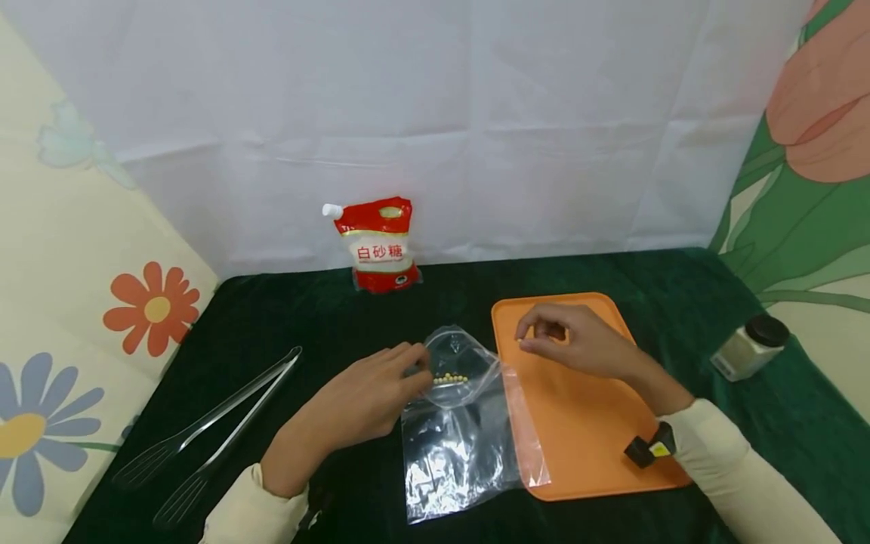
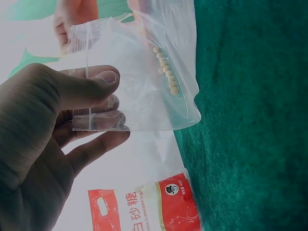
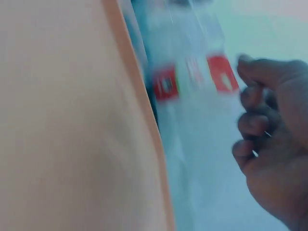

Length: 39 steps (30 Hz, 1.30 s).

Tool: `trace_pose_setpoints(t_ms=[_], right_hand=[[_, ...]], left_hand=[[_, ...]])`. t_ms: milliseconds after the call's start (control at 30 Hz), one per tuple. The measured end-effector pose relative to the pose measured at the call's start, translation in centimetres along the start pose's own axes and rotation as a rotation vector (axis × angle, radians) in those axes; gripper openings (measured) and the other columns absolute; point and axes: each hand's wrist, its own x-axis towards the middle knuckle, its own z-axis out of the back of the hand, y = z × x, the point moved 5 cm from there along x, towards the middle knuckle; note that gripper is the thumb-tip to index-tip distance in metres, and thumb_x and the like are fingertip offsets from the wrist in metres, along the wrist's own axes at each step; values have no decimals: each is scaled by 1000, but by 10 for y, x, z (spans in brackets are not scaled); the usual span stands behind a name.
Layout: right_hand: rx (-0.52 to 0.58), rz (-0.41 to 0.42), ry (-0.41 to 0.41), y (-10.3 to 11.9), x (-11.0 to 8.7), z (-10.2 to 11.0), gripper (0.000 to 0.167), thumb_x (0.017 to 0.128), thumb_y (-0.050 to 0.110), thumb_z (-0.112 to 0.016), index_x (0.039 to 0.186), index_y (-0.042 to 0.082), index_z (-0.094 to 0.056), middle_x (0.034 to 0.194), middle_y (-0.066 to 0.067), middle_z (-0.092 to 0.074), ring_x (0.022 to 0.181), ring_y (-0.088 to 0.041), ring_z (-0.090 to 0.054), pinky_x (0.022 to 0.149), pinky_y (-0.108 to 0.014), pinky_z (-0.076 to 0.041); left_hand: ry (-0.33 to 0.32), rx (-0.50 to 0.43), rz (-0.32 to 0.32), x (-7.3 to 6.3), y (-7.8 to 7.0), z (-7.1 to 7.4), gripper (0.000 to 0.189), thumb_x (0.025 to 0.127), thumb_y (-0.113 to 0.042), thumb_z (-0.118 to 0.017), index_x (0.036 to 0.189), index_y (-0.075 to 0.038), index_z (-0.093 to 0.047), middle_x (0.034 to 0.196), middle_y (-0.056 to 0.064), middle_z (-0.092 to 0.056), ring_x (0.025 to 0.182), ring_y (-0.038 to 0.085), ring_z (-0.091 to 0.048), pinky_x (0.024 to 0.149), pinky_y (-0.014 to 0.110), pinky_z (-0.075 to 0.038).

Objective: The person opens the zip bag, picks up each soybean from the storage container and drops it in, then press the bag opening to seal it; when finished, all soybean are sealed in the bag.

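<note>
My left hand (image 1: 370, 393) holds a small clear zip bag (image 2: 134, 82) by its mouth, thumb on one side and fingers on the other. A short row of yellowish soybeans (image 2: 167, 70) lies at the bottom of that bag. Beneath it, a larger clear plastic bag (image 1: 451, 461) lies flat, its edge overlapping the orange tray (image 1: 584, 431). My right hand (image 1: 578, 340) hovers above the tray, thumb and forefinger pinching a tiny pale piece, seemingly a soybean (image 1: 520, 341). In the right wrist view the fingers are curled and blurred, and the piece cannot be made out.
A red and white pouch of white sugar (image 1: 381, 245) stands at the back by the white cloth. Metal tongs (image 1: 224, 431) lie on the left of the dark green tablecloth. A black-lidded jar (image 1: 751, 347) lies tilted at the right, beyond the tray.
</note>
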Motion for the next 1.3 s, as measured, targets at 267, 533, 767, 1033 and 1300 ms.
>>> trace_pose_setpoints(t_ms=[267, 533, 767, 1033, 1300], right_hand=[[138, 79, -7, 39, 10, -35, 18, 97, 7, -66, 109, 20, -68, 72, 3, -52, 57, -11, -44, 51, -27, -39], [96, 14, -15, 30, 10, -37, 16, 99, 18, -65, 114, 21, -68, 76, 6, -55, 60, -11, -47, 52, -26, -40], [-388, -86, 82, 14, -3, 12, 11, 94, 23, -72, 105, 23, -70, 86, 10, -58, 73, -11, -53, 66, -33, -48], [-723, -468, 395, -31, -44, 59, 16, 95, 9, -63, 81, 15, -60, 79, 0, -52, 66, -17, -47, 61, -35, -41], [-646, -594, 477, -50, -56, 62, 21, 93, 8, -64, 79, 18, -53, 75, 2, -49, 63, -17, -44, 58, -32, -35]], left_hand=[[-5, -12, -5, 0, 0, 0, 31, 83, -13, -78, 111, -23, -69, 123, -2, -57, 104, 12, -56, 88, 29, -53], [-3, -21, -5, -1, 0, 0, 32, 83, -13, -79, 112, -23, -69, 123, -2, -57, 104, 12, -56, 88, 29, -53], [-10, -12, -10, -1, 0, 0, 31, 83, -13, -78, 111, -22, -69, 122, -1, -56, 102, 12, -56, 87, 28, -53], [-4, -24, -1, -2, -1, -1, 30, 84, -13, -77, 111, -22, -69, 124, -1, -56, 103, 14, -57, 88, 29, -54], [-16, -16, -10, 0, -1, 0, 27, 85, -14, -77, 109, -23, -69, 121, -2, -57, 101, 12, -56, 87, 28, -53]])
